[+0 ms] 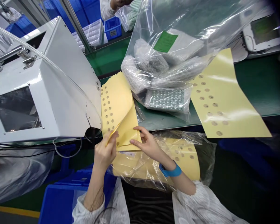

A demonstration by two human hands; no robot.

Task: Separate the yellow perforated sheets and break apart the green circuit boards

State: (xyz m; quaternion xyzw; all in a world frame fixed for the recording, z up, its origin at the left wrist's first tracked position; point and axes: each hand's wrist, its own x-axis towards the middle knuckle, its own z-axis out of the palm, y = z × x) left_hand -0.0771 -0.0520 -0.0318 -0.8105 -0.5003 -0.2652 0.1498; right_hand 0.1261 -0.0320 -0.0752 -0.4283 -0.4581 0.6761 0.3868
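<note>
A stack of yellow backing sheets dotted with round marks lies on the green bench next to a white machine. My left hand pinches the lower corner of the top sheet and curls it upward. My right hand rests with fingers stretched on the sheet underneath, holding it flat; a blue wristband circles that wrist. Under both hands a clear plastic bag holds more yellow sheets.
The white machine with a window fills the left. A big clear bag of grey packs and a tray of parts sits behind the sheets. Another yellow sheet lies right. Blue bins stand below. Another person's arm shows far back.
</note>
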